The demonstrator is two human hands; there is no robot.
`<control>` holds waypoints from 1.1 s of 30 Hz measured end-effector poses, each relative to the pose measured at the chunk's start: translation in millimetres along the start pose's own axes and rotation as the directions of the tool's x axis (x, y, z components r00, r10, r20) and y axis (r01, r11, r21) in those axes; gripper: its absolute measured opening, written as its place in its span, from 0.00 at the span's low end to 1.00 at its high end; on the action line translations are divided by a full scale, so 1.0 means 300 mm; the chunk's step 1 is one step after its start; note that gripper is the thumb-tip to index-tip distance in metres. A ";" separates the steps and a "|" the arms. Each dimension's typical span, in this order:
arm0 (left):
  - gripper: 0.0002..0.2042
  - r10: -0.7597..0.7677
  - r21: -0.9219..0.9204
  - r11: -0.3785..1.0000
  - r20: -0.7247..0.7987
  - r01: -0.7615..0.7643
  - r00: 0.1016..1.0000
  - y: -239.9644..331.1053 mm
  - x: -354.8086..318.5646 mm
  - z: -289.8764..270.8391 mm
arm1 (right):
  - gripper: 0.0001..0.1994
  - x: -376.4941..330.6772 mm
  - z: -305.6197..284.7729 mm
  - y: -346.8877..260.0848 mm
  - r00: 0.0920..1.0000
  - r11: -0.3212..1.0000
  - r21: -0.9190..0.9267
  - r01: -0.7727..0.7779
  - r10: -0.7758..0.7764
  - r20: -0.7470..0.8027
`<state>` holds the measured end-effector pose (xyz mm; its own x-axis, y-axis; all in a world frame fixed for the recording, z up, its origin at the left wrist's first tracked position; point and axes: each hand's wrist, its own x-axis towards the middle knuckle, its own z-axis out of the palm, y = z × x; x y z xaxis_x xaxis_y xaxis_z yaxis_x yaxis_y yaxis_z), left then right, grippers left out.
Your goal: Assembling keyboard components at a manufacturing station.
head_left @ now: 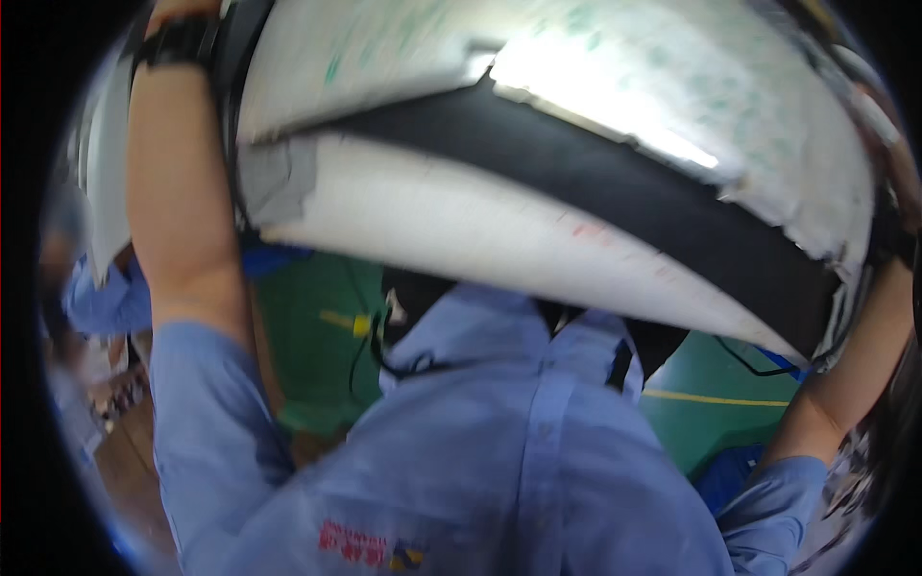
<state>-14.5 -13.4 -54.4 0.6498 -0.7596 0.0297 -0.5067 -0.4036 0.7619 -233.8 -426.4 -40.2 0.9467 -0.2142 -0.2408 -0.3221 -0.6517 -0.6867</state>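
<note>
Both my arms reach forward on either side of a large white worktop (pixel 403 48) with worn edges and green marks. Along its near side run a dark strip (pixel 576 144) and a pale front panel (pixel 461 206) with faint red marks; grey tape (pixel 279 178) covers the panel's left end. Of my left hand (pixel 187 6) only a sliver shows at the top rim, beyond a black wristband. My right hand (pixel 895 163) is blurred at the far right rim, past a dark band. The fingers of both are hidden, and I cannot tell what they touch.
Below the panel lies a green floor (pixel 307 298) with yellow lines (pixel 711 398). A dark cable with a yellow piece (pixel 361 325) hangs left of my body. Blue cloth (pixel 101 298) and blurred clutter are at the left rim. Glare whitens part of the worktop.
</note>
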 end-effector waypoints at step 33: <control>0.09 -0.291 -0.475 0.844 -0.014 0.250 0.957 -0.053 0.015 -0.068 | 0.19 0.074 -0.116 0.153 0.981 0.787 0.607 0.113 0.008 -0.193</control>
<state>8.1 0.0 -53.3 0.7771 -0.6019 -0.1839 0.0035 -0.2881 0.9576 -227.2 -486.5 -53.1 0.9282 -0.3556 -0.1099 -0.1528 -0.0948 -0.9837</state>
